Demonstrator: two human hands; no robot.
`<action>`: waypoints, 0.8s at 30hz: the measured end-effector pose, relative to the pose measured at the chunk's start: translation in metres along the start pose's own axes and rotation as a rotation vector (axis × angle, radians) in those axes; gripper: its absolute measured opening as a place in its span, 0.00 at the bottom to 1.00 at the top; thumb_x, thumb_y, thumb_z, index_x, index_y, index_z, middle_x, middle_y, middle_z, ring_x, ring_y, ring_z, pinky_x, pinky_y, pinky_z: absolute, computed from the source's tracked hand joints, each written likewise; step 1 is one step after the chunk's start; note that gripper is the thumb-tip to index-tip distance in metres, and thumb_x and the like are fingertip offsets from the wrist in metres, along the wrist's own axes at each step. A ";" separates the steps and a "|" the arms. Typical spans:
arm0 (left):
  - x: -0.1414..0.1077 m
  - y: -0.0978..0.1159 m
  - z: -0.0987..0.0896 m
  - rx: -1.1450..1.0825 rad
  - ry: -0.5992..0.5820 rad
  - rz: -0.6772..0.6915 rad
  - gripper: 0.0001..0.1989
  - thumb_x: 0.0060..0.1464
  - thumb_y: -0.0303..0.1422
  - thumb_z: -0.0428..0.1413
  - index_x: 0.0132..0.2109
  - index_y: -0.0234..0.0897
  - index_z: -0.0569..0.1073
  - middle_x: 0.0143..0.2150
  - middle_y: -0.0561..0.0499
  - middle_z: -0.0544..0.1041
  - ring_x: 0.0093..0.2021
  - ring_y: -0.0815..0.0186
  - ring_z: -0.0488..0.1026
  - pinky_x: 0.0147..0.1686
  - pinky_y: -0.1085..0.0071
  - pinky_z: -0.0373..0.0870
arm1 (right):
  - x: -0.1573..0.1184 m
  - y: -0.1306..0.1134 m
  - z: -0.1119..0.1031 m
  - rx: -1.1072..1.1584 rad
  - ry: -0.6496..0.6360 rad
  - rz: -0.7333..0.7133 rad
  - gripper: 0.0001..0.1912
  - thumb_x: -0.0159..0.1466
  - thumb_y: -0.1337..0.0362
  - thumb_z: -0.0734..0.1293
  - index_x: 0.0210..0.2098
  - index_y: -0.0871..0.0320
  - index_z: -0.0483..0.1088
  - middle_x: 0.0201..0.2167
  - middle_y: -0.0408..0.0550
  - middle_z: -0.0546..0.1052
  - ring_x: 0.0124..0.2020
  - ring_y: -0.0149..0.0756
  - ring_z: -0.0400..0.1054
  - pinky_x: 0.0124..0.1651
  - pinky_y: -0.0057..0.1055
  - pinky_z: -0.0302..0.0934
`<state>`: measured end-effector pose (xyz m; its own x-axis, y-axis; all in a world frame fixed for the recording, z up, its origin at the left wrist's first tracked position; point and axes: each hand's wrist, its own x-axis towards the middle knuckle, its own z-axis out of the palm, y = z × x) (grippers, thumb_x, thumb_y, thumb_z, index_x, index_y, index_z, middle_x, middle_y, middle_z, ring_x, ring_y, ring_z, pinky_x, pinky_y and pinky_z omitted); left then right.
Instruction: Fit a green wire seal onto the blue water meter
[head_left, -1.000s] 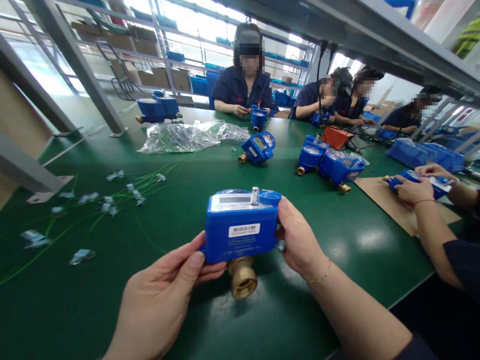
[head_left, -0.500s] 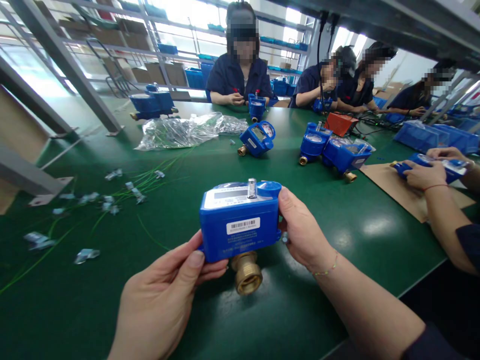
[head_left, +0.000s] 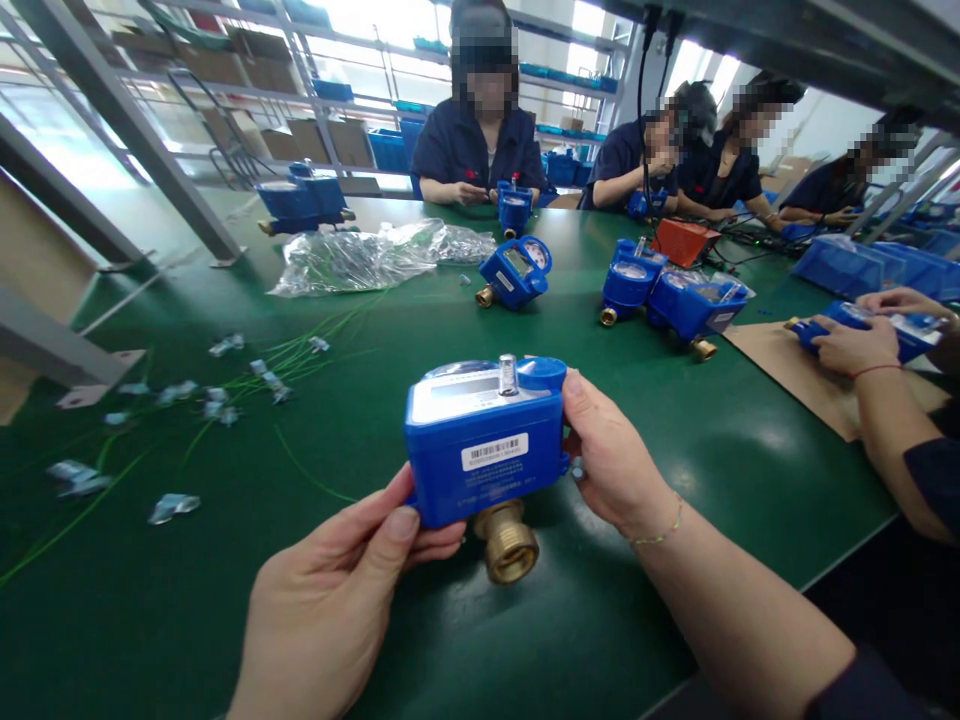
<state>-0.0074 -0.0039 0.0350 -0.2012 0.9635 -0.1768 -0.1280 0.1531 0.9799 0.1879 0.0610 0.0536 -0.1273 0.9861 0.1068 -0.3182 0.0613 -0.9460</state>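
Hands (head_left: pixel 330 580) are clamping a boxy water meter (head_left: pixel 487 435).
A threaded brass fitting (head_left: pixel 510 545) is projecting beneath its smooth blue casing (head_left: pixel 444 475).

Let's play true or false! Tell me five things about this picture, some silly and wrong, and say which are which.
1. The left hand and the right hand both hold one blue meter. True.
2. The brass end sticks out of the meter's top. False: it is underneath.
3. A barcode label is on the side of the meter facing us. True.
4. The clear bag hangs from a shelf. False: it lies on the green table.
5. There is a thin bracelet on the right wrist. True.
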 end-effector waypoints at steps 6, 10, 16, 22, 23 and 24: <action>-0.019 -0.015 0.013 0.312 -0.488 0.200 0.18 0.58 0.33 0.52 0.56 0.42 0.68 0.42 0.47 0.79 0.40 0.62 0.78 0.45 0.64 0.75 | 0.009 -0.007 -0.042 -0.338 -0.119 -0.008 0.29 0.56 0.41 0.64 0.47 0.56 0.69 0.39 0.47 0.75 0.38 0.38 0.69 0.38 0.30 0.62; -0.023 -0.016 0.026 0.448 -0.700 0.338 0.20 0.58 0.31 0.50 0.57 0.40 0.67 0.55 0.44 0.71 0.54 0.59 0.69 0.53 0.59 0.68 | 0.022 0.008 -0.057 -0.252 -0.056 0.072 0.24 0.59 0.44 0.62 0.41 0.59 0.71 0.32 0.47 0.75 0.29 0.34 0.68 0.32 0.28 0.61; 0.001 0.005 -0.005 0.910 -0.486 0.600 0.15 0.60 0.34 0.47 0.49 0.37 0.73 0.48 0.44 0.75 0.48 0.61 0.71 0.50 0.63 0.69 | 0.037 0.029 -0.060 0.018 0.123 0.234 0.23 0.55 0.44 0.67 0.32 0.60 0.70 0.25 0.46 0.74 0.26 0.34 0.68 0.31 0.30 0.63; 0.049 0.012 -0.054 1.356 -0.487 0.594 0.14 0.53 0.40 0.55 0.45 0.44 0.75 0.52 0.46 0.72 0.52 0.51 0.64 0.49 0.52 0.64 | 0.049 0.040 -0.070 -0.061 0.262 0.181 0.27 0.52 0.41 0.67 0.35 0.61 0.71 0.25 0.45 0.74 0.24 0.32 0.67 0.30 0.29 0.62; 0.054 0.012 -0.055 1.360 -0.520 0.588 0.12 0.52 0.39 0.55 0.43 0.44 0.75 0.50 0.47 0.72 0.50 0.52 0.65 0.47 0.54 0.64 | 0.051 0.040 -0.072 -0.081 0.289 0.161 0.28 0.52 0.40 0.66 0.35 0.61 0.71 0.24 0.45 0.74 0.24 0.32 0.66 0.29 0.29 0.62; 0.055 0.011 -0.054 1.356 -0.525 0.594 0.10 0.53 0.38 0.55 0.41 0.44 0.75 0.47 0.48 0.73 0.48 0.53 0.66 0.45 0.56 0.64 | 0.053 0.038 -0.073 -0.103 0.322 0.135 0.29 0.52 0.40 0.65 0.34 0.62 0.71 0.25 0.46 0.74 0.24 0.32 0.66 0.29 0.30 0.62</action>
<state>-0.0727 0.0391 0.0312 0.4798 0.8772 0.0173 0.8356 -0.4628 0.2961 0.2377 0.1273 0.0006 0.1462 0.9834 -0.1075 -0.2205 -0.0735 -0.9726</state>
